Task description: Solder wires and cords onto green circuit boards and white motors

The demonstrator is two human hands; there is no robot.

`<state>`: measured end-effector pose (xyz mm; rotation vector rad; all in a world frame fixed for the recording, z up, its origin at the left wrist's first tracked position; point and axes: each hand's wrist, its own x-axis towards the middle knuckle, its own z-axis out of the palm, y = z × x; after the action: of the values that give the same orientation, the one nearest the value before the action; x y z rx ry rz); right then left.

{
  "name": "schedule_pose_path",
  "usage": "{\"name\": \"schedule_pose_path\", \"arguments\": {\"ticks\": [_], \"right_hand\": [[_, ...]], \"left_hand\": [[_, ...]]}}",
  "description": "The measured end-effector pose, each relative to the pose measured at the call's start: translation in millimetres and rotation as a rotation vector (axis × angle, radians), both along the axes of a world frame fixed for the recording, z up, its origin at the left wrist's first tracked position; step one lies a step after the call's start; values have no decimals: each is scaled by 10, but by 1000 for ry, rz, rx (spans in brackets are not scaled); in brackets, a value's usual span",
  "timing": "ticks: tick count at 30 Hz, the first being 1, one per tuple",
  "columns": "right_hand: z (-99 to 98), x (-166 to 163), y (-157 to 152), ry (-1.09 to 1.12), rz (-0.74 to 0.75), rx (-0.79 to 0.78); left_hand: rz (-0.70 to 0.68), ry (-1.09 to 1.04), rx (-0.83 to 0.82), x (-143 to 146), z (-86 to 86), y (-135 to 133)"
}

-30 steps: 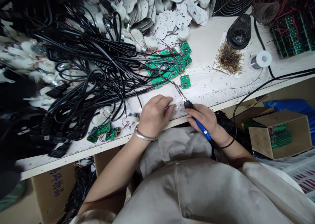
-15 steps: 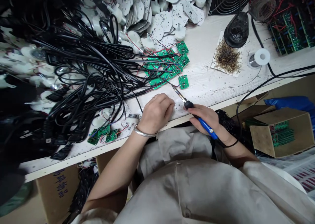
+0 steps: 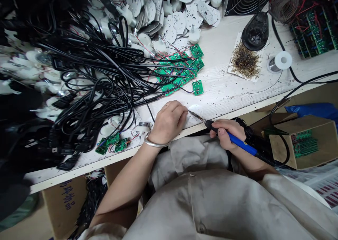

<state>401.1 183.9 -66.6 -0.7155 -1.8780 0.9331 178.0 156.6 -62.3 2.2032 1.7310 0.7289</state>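
Note:
My right hand [image 3: 228, 132] is closed around a soldering iron [image 3: 241, 144] with a blue handle and black collar. Its metal tip points left and ends close by the fingers of my left hand [image 3: 170, 120]. That hand rests near the table's front edge with its fingers curled together; whatever they pinch is hidden. A pale, flat piece [image 3: 190, 118] shows on the table under the tip, too small to make out well. Just beyond lies a single green circuit board [image 3: 198, 87], next to a cluster of green boards [image 3: 175, 74] with black cables and red wires.
Black power cables [image 3: 105, 74] cover the left of the table. White plates and motor parts [image 3: 148, 7] are heaped behind. At right stand a solder spool [image 3: 281, 61], a dirty sponge [image 3: 244, 62], a black iron holder [image 3: 255, 31] and a fan [image 3: 249, 0]. The iron's cord loops past a carton [image 3: 322, 141].
The soldering iron has swung lower, its tip moving from near the boards toward my left fingers. My right hand has shifted right and turned. My left hand has hardly moved.

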Motion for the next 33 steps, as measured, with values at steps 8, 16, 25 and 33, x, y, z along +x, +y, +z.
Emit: {"name": "schedule_pose_path", "arguments": {"ticks": [8,16,25,33], "right_hand": [[-14,94,-78,-20,-86,-141],[5,82,-42,-31,-8,-87],[-22,77,-47,17,-52,-12],[-47,-37,6,-102,-90,237]], "left_hand": [[-12,-49,4,-10,-4,6],[-5,-10,-44,-13,-2,42],[-33,6,-113,-26,28,73],[-31,-3,-145,-25,35,84]]}}
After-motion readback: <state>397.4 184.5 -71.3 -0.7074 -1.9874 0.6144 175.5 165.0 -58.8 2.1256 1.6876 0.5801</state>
